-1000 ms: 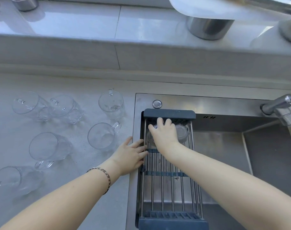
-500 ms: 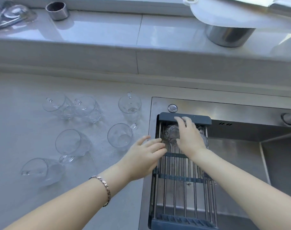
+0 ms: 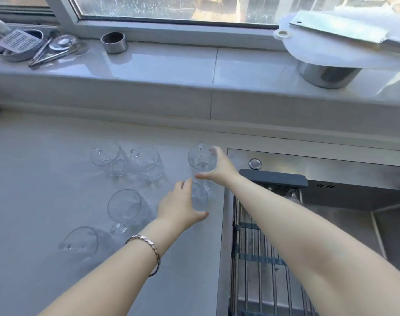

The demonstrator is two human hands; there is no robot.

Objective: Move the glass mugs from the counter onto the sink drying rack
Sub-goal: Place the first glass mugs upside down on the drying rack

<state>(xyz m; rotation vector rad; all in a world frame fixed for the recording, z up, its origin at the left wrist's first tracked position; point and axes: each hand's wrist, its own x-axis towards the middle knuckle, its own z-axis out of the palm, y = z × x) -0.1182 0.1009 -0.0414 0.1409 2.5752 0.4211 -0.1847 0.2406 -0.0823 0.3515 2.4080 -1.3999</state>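
Several clear glass mugs stand on the pale counter [image 3: 46, 179] left of the sink. My right hand [image 3: 220, 166] reaches across and wraps a far mug [image 3: 200, 158] near the sink's corner, thumb below and fingers along its right side. My left hand [image 3: 179, 206] closes on a nearer mug [image 3: 199, 198], thumb at its front. Other mugs stand at the far left [image 3: 106, 156], beside that one [image 3: 146, 160], nearer [image 3: 126, 208] and nearest [image 3: 81, 242]. The drying rack [image 3: 273, 180], a dark frame with steel rods, spans the sink's left side. One mug [image 3: 291, 193] lies at its far end, partly hidden by my right arm.
The steel sink [image 3: 354, 169] fills the right side, with a round button [image 3: 255, 163] on its rim. On the windowsill [image 3: 171, 65] stand a small steel cup [image 3: 114, 42], a steel pot [image 3: 326, 75] under a white board, and a bowl with utensils [image 3: 23, 45].
Both hands left the drying rack and moved left over the counter, each onto a mug. The mug placed on the rack stays at its far end. The view has tilted up.
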